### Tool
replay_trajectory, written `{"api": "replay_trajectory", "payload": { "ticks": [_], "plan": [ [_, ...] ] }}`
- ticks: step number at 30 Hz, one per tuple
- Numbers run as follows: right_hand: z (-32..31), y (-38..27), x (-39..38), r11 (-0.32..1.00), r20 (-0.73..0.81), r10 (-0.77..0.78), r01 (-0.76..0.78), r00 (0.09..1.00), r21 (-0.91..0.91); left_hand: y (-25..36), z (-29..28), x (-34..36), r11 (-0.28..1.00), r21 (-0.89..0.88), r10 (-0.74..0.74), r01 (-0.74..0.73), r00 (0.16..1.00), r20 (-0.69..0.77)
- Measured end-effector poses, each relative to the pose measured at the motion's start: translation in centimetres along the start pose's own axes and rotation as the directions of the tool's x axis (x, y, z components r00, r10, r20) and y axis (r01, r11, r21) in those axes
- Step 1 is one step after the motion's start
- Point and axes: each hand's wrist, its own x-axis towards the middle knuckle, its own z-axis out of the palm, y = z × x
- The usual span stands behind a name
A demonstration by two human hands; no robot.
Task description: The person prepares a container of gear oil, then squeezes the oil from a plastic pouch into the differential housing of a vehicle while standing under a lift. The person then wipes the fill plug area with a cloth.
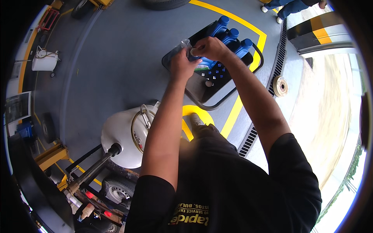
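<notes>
Both my arms reach out over a black cart [210, 87] that carries several blue bottles [233, 39]. My left hand [182, 65] is closed around a blue bottle with a pale label [202, 65], and a bit of clear plastic [181, 46] shows just above its fingers. My right hand [208, 48] comes from the right and pinches a small pale piece [193, 51] at the top of that bottle. The two hands touch each other there. How the clear plastic is attached I cannot tell.
A white drum with a round lid [126, 134] stands at my lower left beside a dark pole and a tyre [116, 189]. Yellow lines [233, 112] mark the grey floor. A drain grate [278, 58] and a pale disc [280, 86] lie right. Another person's legs [289, 6] show at the top.
</notes>
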Motion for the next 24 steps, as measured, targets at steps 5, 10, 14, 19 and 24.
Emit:
{"api": "replay_trajectory", "payload": {
  "ticks": [5,10,14,19,24],
  "plan": [
    [-1.8,-1.1,1.6,0.986,0.245,0.118,-0.142,0.962,0.083,0.4,-0.4,0.0,0.997,0.035,-0.071,0.071,0.997,0.000],
    [-0.3,-1.7,1.5,0.967,0.052,-0.012,0.025,0.999,-0.254,0.6,0.4,-0.2,0.994,0.068,-0.084,0.085,0.996,-0.016],
    [-0.7,-1.3,1.0,0.989,0.203,0.141,-0.147,0.969,0.015,0.3,-0.1,-1.1,0.994,0.036,-0.100,0.099,0.995,0.003],
    [-0.9,0.5,1.0,0.960,0.226,0.116,-0.167,0.967,0.223,0.4,-0.2,-0.9,0.996,-0.018,-0.085,0.085,0.996,-0.011],
    [-0.6,-1.3,0.8,0.984,0.159,0.174,-0.179,0.972,0.020,0.3,-0.2,-1.0,0.997,-0.023,-0.078,0.079,0.997,0.022]
  ]
}}
